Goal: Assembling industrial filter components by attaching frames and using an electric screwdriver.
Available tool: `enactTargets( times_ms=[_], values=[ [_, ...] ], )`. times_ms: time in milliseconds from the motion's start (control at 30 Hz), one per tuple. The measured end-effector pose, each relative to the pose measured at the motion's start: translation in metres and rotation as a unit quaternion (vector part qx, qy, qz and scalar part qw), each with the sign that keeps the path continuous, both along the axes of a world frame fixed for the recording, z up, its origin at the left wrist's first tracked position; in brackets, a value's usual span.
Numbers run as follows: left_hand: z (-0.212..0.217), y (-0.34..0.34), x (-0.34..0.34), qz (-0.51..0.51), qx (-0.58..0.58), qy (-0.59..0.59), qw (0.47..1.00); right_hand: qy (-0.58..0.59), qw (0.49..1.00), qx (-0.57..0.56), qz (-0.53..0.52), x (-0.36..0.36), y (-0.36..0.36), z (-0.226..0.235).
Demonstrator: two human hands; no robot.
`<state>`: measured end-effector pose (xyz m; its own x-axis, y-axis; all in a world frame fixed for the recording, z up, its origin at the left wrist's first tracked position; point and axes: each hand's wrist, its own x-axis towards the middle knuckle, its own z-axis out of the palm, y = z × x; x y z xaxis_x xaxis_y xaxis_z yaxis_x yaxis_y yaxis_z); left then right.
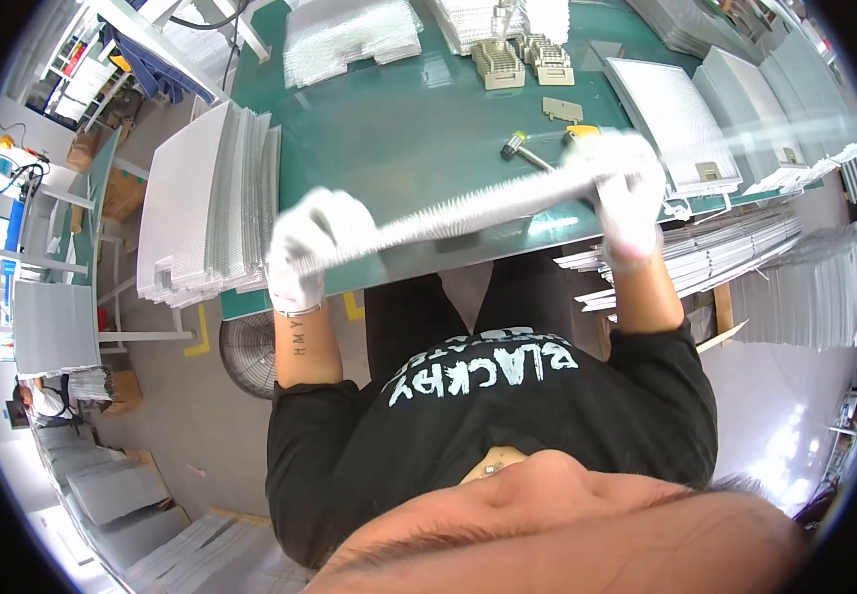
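**Over the green surface: a finned strip held at both ends**

Above the near edge of the green surface [419, 129], both gloved hands hold one long, pale finned strip [478, 210]. The left hand [312, 247] is clenched round the strip's lower left end, near the person's left forearm. The right hand [624, 193] is clenched round it farther along and higher up, so the strip slopes upward to the right. Beyond the right hand the strip runs on as a faint blur toward the right rim; its far end cannot be made out. Both hands are blurred too.

On the surface behind the strip lie a small hammer [520, 149] with a yellow handle and, just past it, a flat tan plate [562, 109]. Farther back stand two tan toothed blocks [523, 61], side by side. A ribbed clear sheet [349, 35] lies at the far left of the surface.

At the left edge, a tall stack of white mesh panels [206, 203] stands on edge, just beside the left hand. To the right, a framed white panel [671, 119] rests on the surface, with more grey panels [775, 89] behind it. Loose thin strips [706, 257] lie piled below the right hand, off the surface's near corner.

A fan grille [248, 354] sits on the floor under the surface, by the left forearm.
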<state>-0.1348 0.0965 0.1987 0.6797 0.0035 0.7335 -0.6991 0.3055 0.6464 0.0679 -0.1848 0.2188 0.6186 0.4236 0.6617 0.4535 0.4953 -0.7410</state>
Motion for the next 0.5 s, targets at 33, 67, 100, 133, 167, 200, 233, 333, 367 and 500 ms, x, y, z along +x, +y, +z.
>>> enactTargets(
  times_ms=[33, 67, 100, 133, 167, 200, 233, 333, 367, 500],
  values=[
    [-0.019, 0.008, 0.016, -0.209, 0.017, -0.085, 0.974, -0.025, 0.998, 0.003, 0.060, -0.012, -0.006, 0.003],
    [-0.029, -0.004, 0.020, -0.276, 0.018, -0.103, 0.955, -0.046, 0.993, 0.005, 0.112, -0.021, -0.016, 0.006],
    [-0.040, 0.011, 0.012, -0.314, 0.131, 0.028, 0.940, -0.089, 0.987, 0.036, 0.128, -0.027, -0.022, 0.001],
    [-0.032, 0.007, 0.017, -0.307, 0.225, 0.085, 0.921, -0.132, 0.979, 0.067, 0.141, -0.030, -0.029, -0.007],
    [-0.039, 0.002, 0.019, -0.287, 0.287, 0.175, 0.897, -0.144, 0.970, 0.056, 0.187, -0.028, -0.041, -0.020],
    [-0.050, -0.001, 0.024, -0.265, 0.346, 0.261, 0.861, -0.154, 0.959, 0.045, 0.232, -0.025, -0.053, -0.028],
    [-0.061, -0.006, 0.028, -0.268, 0.344, 0.260, 0.861, -0.194, 0.933, 0.000, 0.304, -0.020, -0.055, -0.024],
    [-0.090, -0.017, 0.034, -0.091, 0.583, 0.278, 0.758, -0.118, 0.977, -0.010, 0.178, -0.050, -0.064, -0.038],
    [-0.093, -0.019, 0.043, -0.092, 0.604, 0.279, 0.741, -0.118, 0.978, -0.014, 0.171, -0.049, -0.065, -0.038],
    [-0.091, -0.022, 0.058, -0.086, 0.625, 0.301, 0.715, -0.163, 0.969, -0.005, 0.184, -0.041, -0.056, -0.036]
  ],
)
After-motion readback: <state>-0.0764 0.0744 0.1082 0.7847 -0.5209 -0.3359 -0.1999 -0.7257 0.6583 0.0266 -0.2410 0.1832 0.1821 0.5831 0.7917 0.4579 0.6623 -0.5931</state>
